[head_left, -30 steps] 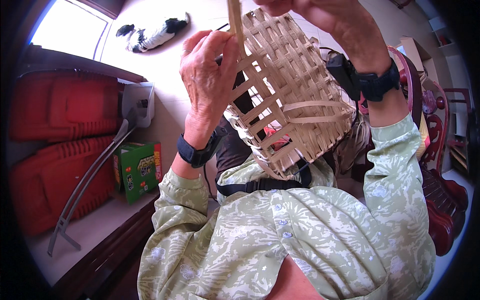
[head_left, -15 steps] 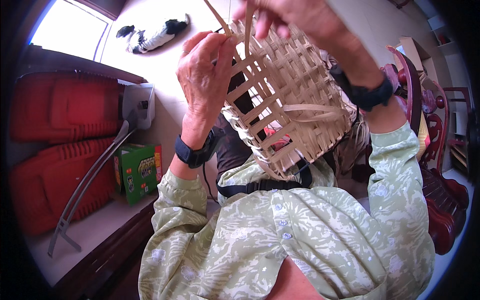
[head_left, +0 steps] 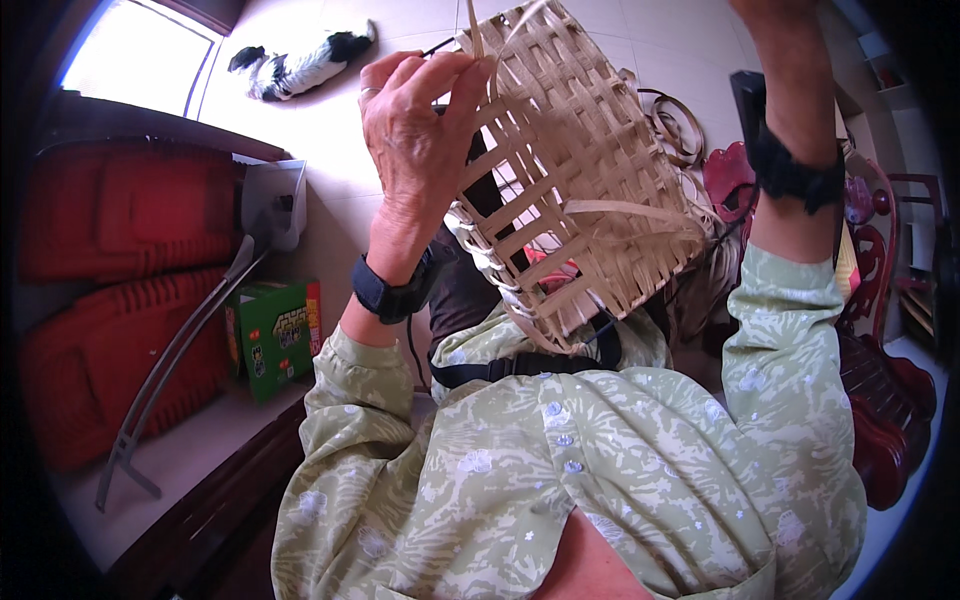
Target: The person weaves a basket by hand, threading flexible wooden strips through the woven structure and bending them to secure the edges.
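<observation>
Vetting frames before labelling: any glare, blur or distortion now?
Head view: window-like panel blown out white, floor beside the black-and-white animal washed out; head view: loose strip on the woven basket looks slightly smeared; head view: fisheye warp, corners black.

A bright framed opening point(head_left: 140, 62) glares beside pale floor tiles point(head_left: 685, 55) as I watch remotely, dark-red carved furniture point(head_left: 882, 462) at right.
</observation>
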`<state>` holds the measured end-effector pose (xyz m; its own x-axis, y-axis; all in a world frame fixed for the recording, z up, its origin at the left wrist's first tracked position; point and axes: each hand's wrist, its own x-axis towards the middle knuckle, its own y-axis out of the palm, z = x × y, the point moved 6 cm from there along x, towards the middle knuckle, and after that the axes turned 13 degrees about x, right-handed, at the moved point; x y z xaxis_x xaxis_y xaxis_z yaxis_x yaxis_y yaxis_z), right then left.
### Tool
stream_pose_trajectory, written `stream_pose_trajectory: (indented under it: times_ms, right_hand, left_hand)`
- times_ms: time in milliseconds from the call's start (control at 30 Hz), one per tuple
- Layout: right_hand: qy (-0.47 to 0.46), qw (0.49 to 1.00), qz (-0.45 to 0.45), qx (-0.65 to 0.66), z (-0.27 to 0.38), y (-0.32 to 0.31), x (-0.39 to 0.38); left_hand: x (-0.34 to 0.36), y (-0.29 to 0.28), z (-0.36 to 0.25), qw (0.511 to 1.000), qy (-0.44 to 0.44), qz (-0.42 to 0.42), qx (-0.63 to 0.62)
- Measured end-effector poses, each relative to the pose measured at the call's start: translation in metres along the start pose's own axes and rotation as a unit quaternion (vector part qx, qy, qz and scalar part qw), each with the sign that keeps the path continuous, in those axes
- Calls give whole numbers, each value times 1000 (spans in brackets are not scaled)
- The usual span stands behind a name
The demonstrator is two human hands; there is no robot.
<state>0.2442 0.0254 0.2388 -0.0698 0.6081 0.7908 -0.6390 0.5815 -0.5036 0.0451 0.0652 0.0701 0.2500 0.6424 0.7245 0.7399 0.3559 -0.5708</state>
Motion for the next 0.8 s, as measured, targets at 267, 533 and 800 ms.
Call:
stream_pose_trajectory:
  times_ms: [267, 533, 800]
  right_hand:
    - [-73, 968, 241, 1, 22, 75, -63]
    - [356, 812, 367, 283, -15, 98, -42]
    - [294, 860, 316, 271, -21, 108, -47]
  left_hand:
    - [2, -1, -1, 1000, -10, 3, -12]
    - [2, -9, 8, 991, -75, 62, -97]
    - [5, -12, 2, 994, -63, 50, -69]
